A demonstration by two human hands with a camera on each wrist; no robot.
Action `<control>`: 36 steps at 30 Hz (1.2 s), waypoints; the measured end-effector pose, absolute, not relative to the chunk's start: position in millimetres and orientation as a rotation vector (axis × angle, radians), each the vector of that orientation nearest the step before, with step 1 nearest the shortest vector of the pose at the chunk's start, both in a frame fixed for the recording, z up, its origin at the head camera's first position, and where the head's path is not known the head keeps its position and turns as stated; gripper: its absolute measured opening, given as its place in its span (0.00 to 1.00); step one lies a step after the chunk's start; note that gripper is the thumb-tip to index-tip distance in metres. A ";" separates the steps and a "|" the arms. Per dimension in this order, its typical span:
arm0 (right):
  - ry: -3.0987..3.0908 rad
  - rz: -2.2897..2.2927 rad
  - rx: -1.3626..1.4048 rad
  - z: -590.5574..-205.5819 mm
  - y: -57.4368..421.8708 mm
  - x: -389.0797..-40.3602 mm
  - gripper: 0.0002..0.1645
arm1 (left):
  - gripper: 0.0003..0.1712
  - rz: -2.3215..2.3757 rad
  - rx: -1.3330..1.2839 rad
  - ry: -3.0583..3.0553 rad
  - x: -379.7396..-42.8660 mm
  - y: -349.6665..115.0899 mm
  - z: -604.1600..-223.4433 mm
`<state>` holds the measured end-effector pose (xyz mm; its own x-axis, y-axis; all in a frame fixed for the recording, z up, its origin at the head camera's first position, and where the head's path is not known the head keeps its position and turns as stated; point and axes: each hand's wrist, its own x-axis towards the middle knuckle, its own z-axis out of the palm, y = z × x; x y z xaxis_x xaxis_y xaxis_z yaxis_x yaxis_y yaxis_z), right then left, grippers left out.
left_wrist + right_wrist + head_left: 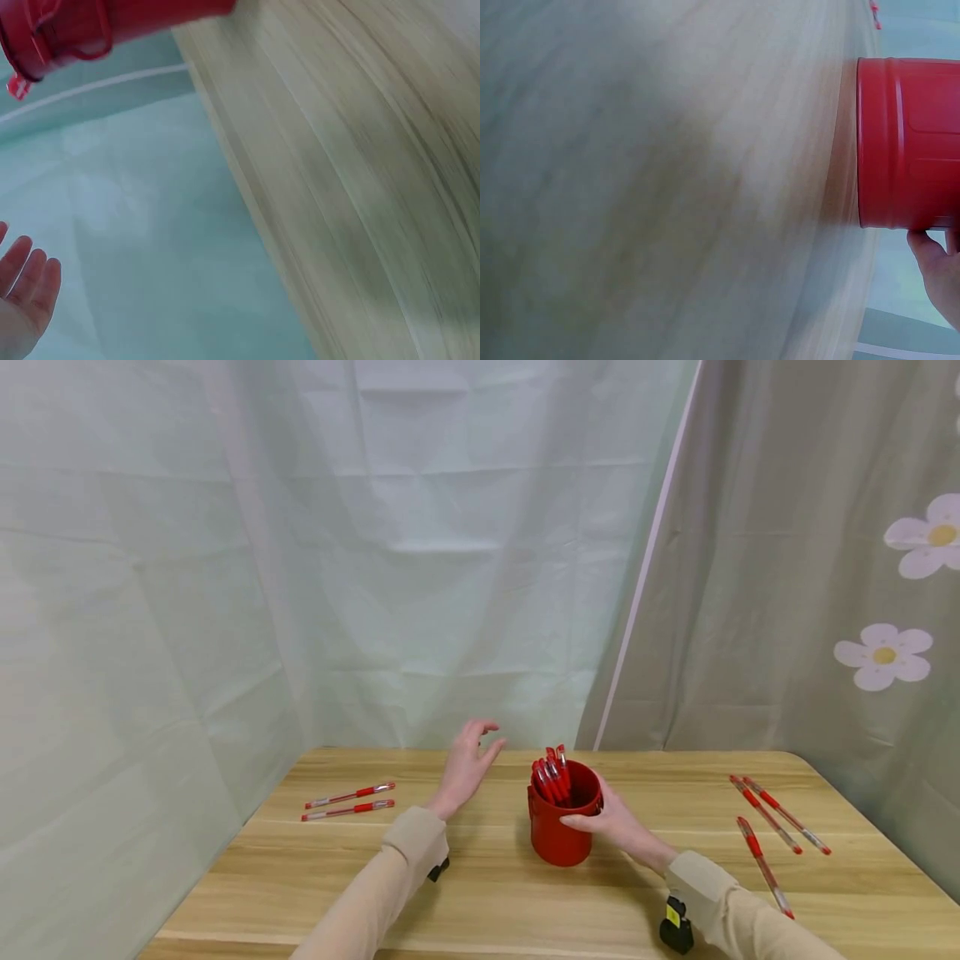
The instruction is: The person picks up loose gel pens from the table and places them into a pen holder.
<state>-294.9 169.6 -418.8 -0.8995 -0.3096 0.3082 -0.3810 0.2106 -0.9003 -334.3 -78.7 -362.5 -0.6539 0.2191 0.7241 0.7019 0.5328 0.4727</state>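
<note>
A red metal bucket (pixel 561 843) stands upright on the wooden table, and several red pens (pixel 551 777) lean inside it toward its left side. My right hand (pixel 618 827) grips the bucket's right side, thumb across the front near the rim; the right wrist view shows the bucket (pixel 915 142) with that hand (pixel 941 277) against it. Left of the bucket, my left hand (pixel 463 768) hovers over the table with relaxed fingers, touching nothing. In the left wrist view its fingers (pixel 34 274) hold nothing, and the bucket (pixel 135 22) is apart from them.
Two red pens (pixel 348 809) lie on the table (pixel 480 910) at the left. Three more pens lie at the right: a pair (pixel 780 818) side by side and a single pen (pixel 765 868) nearer the front. A pale curtain (pixel 450 568) hangs behind the table's back edge.
</note>
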 end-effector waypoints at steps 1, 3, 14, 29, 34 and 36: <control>-2.401 1.812 0.681 -415.1 168.4 -292.2 0.46 | 0.13 -1.032 -0.738 -2.173 -334.2 -82.4 -362.9; -2.402 1.812 0.680 -415.0 168.1 -292.1 0.46 | 0.13 -1.009 -0.736 -2.183 -334.6 -90.5 -364.6; -2.362 1.823 0.688 -418.8 172.7 -298.5 0.46 | 0.14 -0.899 -0.717 -2.205 -335.6 -114.6 -368.9; -2.383 1.823 0.710 -397.4 166.8 -279.8 0.45 | 0.14 -0.364 -0.837 -2.237 -339.7 -146.8 -385.2; -2.397 1.815 0.699 -394.4 165.7 -277.1 0.45 | 0.17 -0.331 -0.821 -2.300 -340.9 -158.0 -391.6; -2.391 1.820 0.702 -394.4 165.5 -277.3 0.46 | 0.17 -0.313 -0.811 -2.341 -340.6 -162.9 -393.1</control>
<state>-277.3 165.5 -394.4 -0.8949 -0.3198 0.3111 -0.3850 0.2011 -0.9007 -340.6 -162.9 -393.1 -0.6093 0.4727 0.6367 0.6233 0.7818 0.0161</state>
